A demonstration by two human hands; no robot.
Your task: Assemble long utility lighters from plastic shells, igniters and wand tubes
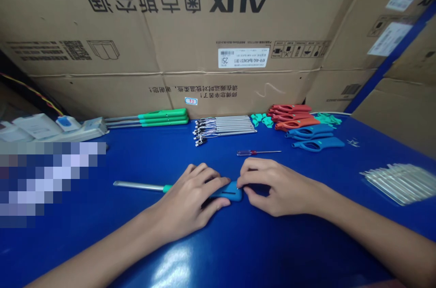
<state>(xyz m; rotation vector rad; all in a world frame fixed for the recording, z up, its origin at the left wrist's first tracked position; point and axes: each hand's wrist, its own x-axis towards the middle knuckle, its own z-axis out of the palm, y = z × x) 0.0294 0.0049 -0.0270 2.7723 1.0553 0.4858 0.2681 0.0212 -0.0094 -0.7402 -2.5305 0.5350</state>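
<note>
A long-necked lighter lies across the table in front of me, with a blue handle, a green collar and a thin metal tube pointing left. My left hand is closed around the handle, thumb on the near side and fingers over the far side. A dark slot shows near the handle's right end. At that end, my right hand pinches with thumb and index finger. A tiny shiny metal bit shows at its fingertips; its kind I cannot make out. Beyond my hands lies a screwdriver with a clear purple-red handle.
Green-handled lighters are stacked at the back left. Metal tubes with wires lie beside them. Red handles, blue handles and green collars sit back right. Bagged tubes lie right; a power strip left. Cardboard stands behind.
</note>
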